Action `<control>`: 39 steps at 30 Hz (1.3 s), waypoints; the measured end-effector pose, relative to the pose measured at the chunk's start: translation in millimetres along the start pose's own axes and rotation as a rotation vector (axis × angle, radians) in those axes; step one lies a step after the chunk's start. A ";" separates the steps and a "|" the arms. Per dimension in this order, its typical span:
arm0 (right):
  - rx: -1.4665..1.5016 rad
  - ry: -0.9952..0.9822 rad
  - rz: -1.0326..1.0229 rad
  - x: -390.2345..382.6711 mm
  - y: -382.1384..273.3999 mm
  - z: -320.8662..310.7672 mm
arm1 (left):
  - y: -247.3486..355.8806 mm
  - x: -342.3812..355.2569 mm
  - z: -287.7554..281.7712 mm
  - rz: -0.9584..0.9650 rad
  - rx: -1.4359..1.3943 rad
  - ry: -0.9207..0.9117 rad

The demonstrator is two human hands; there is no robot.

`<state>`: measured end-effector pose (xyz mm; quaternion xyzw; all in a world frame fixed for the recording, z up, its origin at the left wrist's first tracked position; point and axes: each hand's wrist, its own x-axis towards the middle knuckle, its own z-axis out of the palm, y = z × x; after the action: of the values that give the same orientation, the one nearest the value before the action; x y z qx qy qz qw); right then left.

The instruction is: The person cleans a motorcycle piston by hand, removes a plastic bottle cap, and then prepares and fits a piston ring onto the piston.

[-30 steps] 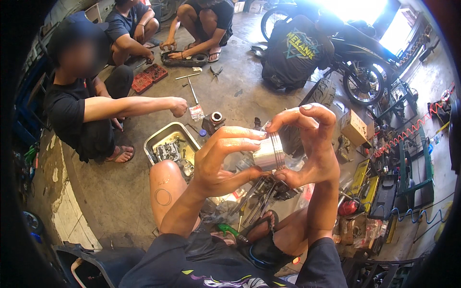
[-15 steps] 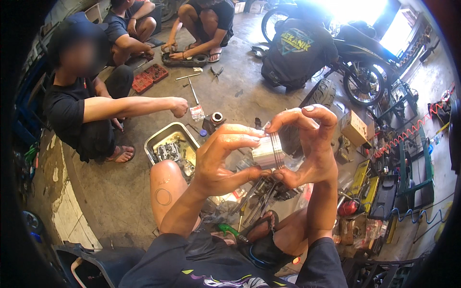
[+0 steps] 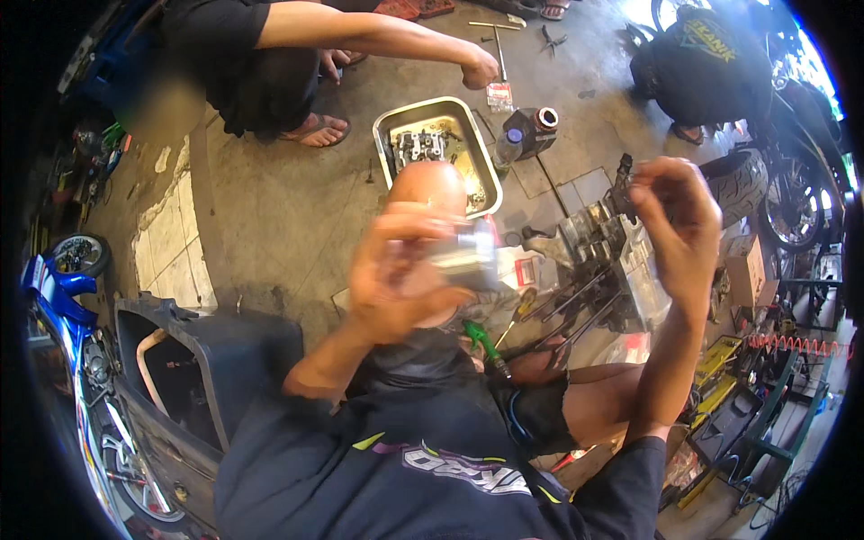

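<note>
My left hand [image 3: 373, 279] is closed round a silvery metal piston [image 3: 468, 256], in front of my left knee. Both are smeared by motion. Up to the right, my right hand [image 3: 679, 211] has its fingers bent in toward the thumb; whatever is between them, if anything, cannot be made out. Behind and beside that hand, an engine [image 3: 621, 256] with long studs sits on the floor. Beyond my knee lies a metal tray [image 3: 418, 106] with oily parts in it. A green-handled tool [image 3: 486, 346] is below the piston.
A co-worker's arm [image 3: 387, 38] reaches in from the upper left. Another person [image 3: 706, 67] crouches at the upper right near a tyre [image 3: 738, 180]. A dark bottle [image 3: 531, 135] stands right of the tray. A large black plastic housing [image 3: 261, 337] is at my left.
The view has swung down and left. My hands have parted: the right one has let go of the piston and moved right, while the left keeps it, now lower before my knee.
</note>
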<state>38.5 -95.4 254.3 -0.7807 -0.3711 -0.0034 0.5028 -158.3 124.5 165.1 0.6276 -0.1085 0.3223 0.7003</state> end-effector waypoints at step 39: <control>-0.621 -0.362 -0.904 -56.7 35.1 163.5 | -46.0 -46.6 -49.7 -0.401 -0.419 0.532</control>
<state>-42.3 -7.0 124.5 -0.6437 -0.7295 -0.1929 0.1272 -179.6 156.8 92.5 0.3746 0.1380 0.3013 0.8659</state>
